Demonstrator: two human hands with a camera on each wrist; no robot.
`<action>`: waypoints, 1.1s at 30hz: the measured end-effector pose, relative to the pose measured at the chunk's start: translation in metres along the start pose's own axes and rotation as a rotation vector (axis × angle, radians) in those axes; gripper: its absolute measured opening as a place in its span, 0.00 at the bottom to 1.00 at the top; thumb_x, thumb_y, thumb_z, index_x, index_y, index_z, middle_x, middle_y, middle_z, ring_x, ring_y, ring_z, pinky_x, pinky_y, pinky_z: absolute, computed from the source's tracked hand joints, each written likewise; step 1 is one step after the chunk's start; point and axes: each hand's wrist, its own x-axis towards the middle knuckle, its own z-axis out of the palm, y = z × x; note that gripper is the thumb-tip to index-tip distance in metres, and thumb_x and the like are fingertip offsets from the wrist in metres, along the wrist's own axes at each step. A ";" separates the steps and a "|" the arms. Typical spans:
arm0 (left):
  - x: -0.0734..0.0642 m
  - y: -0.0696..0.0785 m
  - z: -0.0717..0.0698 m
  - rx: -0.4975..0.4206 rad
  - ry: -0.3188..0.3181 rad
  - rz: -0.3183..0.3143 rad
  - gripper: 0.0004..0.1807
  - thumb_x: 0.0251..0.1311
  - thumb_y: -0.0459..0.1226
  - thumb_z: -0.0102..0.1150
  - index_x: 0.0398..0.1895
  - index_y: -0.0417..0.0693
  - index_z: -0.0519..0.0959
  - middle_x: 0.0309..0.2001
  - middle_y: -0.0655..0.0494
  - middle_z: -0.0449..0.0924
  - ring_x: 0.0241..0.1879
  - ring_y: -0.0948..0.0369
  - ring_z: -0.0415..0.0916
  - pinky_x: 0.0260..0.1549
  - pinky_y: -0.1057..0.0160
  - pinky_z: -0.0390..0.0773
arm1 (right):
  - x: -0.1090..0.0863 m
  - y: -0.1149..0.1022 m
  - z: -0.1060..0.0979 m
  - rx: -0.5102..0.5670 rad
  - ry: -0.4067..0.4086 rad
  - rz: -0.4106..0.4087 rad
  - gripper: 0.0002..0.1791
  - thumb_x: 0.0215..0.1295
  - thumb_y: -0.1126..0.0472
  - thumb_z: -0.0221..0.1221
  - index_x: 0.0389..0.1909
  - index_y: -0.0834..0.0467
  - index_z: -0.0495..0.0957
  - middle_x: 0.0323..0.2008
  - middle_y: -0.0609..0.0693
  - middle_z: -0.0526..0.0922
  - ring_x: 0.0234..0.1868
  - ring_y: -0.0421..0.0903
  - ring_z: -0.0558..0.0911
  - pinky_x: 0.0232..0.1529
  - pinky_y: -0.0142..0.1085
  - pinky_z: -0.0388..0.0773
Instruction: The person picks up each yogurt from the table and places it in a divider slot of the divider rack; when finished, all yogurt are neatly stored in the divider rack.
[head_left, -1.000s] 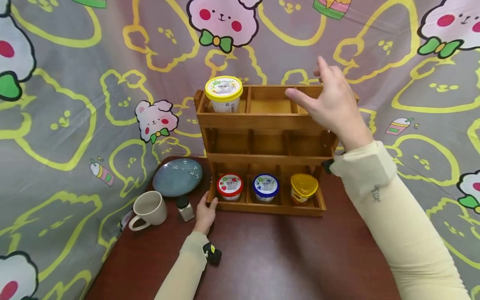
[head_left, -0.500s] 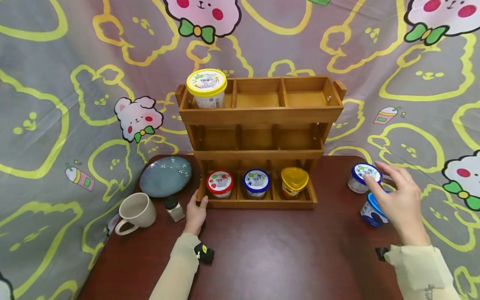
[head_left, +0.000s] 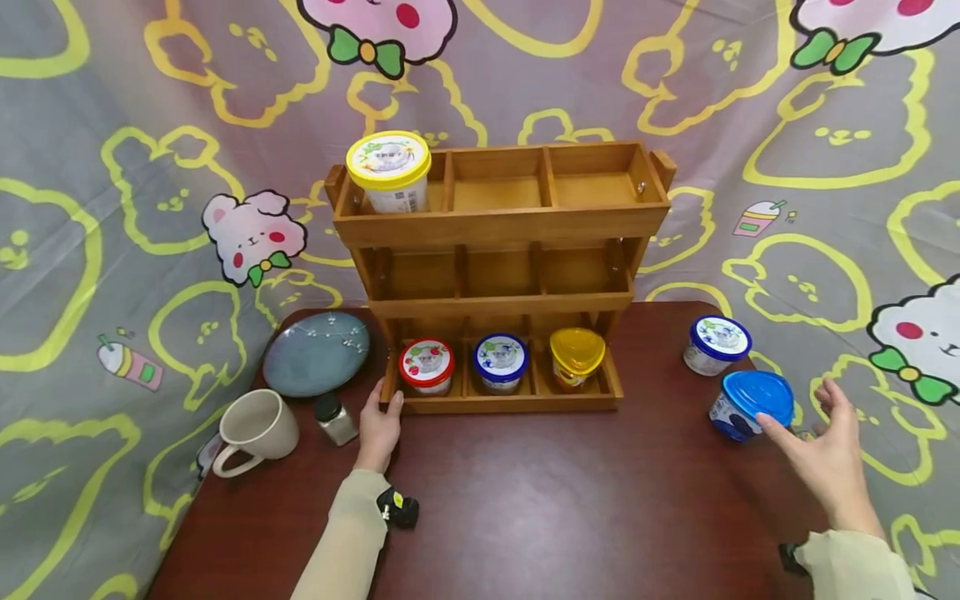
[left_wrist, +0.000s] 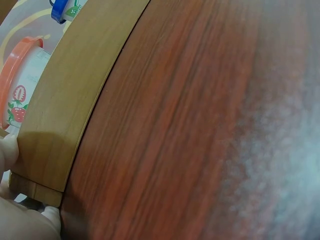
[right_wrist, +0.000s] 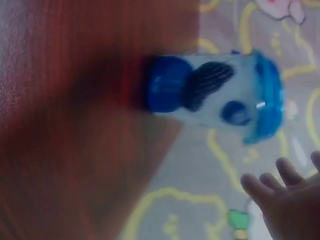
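Note:
My left hand grips the bottom left corner of a three-tier wooden shelf; in the left wrist view its thumb and fingers lie around the wooden end. My right hand is spread beside a yogurt cup with a light-blue lid at the table's right side. The thumb overlaps the lid's edge in the head view; the right wrist view shows fingers apart from the cup. On the bottom tier sit a red-lidded cup, a dark-blue-lidded cup and a yellow-lidded cup. A larger yellow-lidded tub stands top left.
Behind the light-blue cup stands another dark-blue-lidded cup. Left of the shelf are a blue-grey plate, a beige mug and a small black-capped jar. A patterned cloth surrounds the brown table.
My right hand has swung down from above the shelf's top right to the right-side cups, then on to the light-blue lid. The left hand keeps its grip. The view has shifted right.

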 end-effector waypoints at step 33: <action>0.000 -0.002 0.003 0.003 0.020 0.033 0.32 0.73 0.38 0.53 0.75 0.39 0.58 0.71 0.37 0.61 0.70 0.44 0.57 0.70 0.47 0.56 | 0.039 0.050 0.030 0.107 -0.220 0.108 0.60 0.65 0.43 0.62 0.78 0.59 0.28 0.73 0.76 0.41 0.69 0.78 0.48 0.61 0.74 0.52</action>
